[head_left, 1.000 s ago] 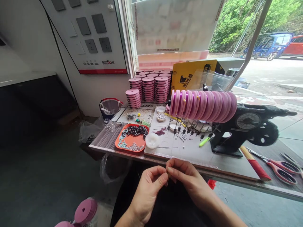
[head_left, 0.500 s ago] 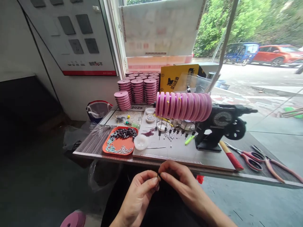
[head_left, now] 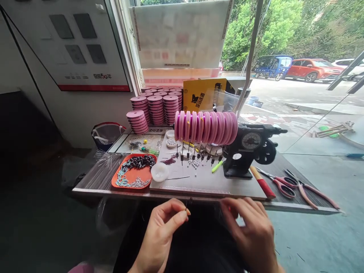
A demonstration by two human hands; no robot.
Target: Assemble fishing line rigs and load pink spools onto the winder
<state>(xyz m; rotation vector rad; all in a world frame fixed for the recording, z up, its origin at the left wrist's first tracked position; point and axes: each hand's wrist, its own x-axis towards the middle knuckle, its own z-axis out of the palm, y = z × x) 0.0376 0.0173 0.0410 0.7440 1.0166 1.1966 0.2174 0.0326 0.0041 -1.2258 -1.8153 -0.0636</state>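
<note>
My left hand (head_left: 160,231) is closed in a pinch, low in front of the table edge. A thin, dark, short piece (head_left: 186,206) stands up from its fingertips, too small to name. To the right my right hand (head_left: 248,227) is apart from it and blurred by motion. Its thumb and forefinger seem to meet in a pinch, and what they hold, if anything, cannot be made out. Dark clothing fills the space beneath both hands. Just beyond them lies a pale board (head_left: 207,188) with a white dish (head_left: 159,172), a thin metal rod (head_left: 178,177) and loose white beads (head_left: 195,163).
Pink foam spools (head_left: 206,128) sit in a row on a black geared stand (head_left: 238,163). An orange tray (head_left: 133,175) of beads lies left. Scissors (head_left: 284,185), pliers (head_left: 308,193) and a red-handled tool (head_left: 267,189) lie right. More spools (head_left: 156,110) are stacked behind, beside a yellow box (head_left: 199,94).
My hands were together at the fingertips; my right hand has pulled away to the right. My left hand keeps its pinch. The view has turned right.
</note>
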